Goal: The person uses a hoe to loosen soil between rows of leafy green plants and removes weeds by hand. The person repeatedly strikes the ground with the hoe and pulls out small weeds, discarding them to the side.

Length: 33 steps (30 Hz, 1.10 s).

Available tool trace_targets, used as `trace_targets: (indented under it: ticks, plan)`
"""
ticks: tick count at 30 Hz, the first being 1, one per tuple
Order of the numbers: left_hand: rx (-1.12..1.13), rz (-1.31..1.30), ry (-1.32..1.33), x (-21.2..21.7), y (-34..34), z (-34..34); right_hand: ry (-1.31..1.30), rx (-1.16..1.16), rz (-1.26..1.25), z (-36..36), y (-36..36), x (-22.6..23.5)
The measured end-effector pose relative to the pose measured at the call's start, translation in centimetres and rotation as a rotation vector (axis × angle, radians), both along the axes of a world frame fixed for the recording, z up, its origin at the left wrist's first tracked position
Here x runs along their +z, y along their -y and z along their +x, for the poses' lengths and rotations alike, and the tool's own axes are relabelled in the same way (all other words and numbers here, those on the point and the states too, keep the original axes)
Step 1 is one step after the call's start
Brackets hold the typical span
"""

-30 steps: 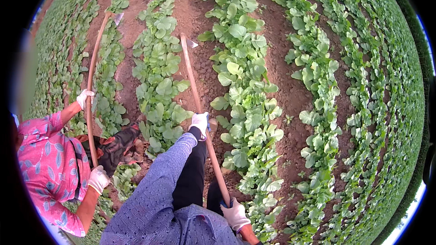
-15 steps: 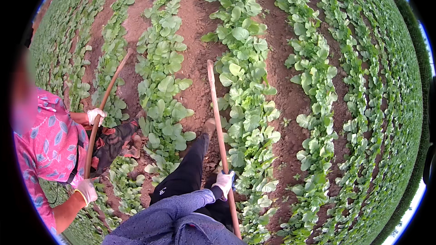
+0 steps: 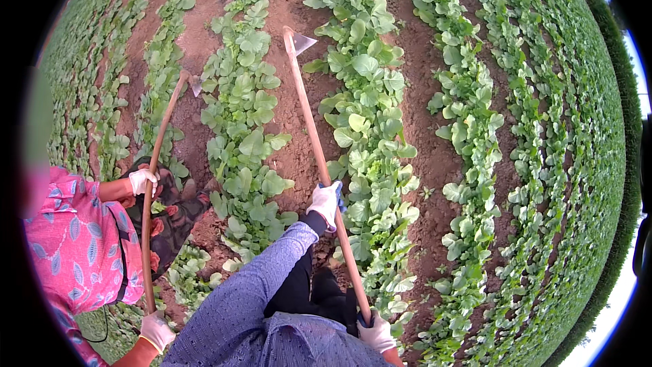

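A long wooden-handled hoe (image 3: 310,119) slants across the furrow between two leafy rows. Its pale metal blade (image 3: 303,43) shows at the far end, pointing right, beside the plants. My left hand (image 3: 324,204), in a white glove with blue at the fingers, wraps the handle partway along. Down at the near end, my gloved right hand (image 3: 377,334) closes round the butt of the same handle. Right of the hoe stands a thick row of broad green leaves (image 3: 367,122).
To the left, a person in a pink leaf-patterned shirt (image 3: 78,245) grips another hoe (image 3: 160,139) with two white-gloved hands. A leafy row (image 3: 248,143) lies between us. More green rows and reddish-brown soil (image 3: 431,156) stretch right, toward a dark hedge (image 3: 628,129).
My hoe has swung forward, bringing its blade into view. My left hand has moved up and away from me, and my right hand now shows. The other person's hoe blade also appears.
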<state>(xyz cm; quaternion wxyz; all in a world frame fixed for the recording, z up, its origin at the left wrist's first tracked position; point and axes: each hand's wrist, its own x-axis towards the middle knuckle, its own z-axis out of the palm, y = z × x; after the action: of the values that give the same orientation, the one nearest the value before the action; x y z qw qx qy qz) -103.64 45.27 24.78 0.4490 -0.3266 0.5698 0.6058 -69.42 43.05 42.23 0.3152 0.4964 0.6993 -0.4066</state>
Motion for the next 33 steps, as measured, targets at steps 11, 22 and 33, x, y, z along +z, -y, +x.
trace_targets:
  ticks: [11, 22, 33]
  plan:
    - [-0.244, -0.202, -0.178, -3.0, -3.3, -14.5, -0.23, -0.142, -0.141, -23.0, -5.3, 0.8]
    - [-0.41, -0.007, 0.206, 4.2, -7.6, -9.7, 0.063, -0.055, -0.063, -20.2, -12.9, 11.1]
    - [-0.23, -0.052, 0.32, -1.6, -11.1, -19.7, 0.116, -0.149, -0.112, -31.1, -18.7, 14.2]
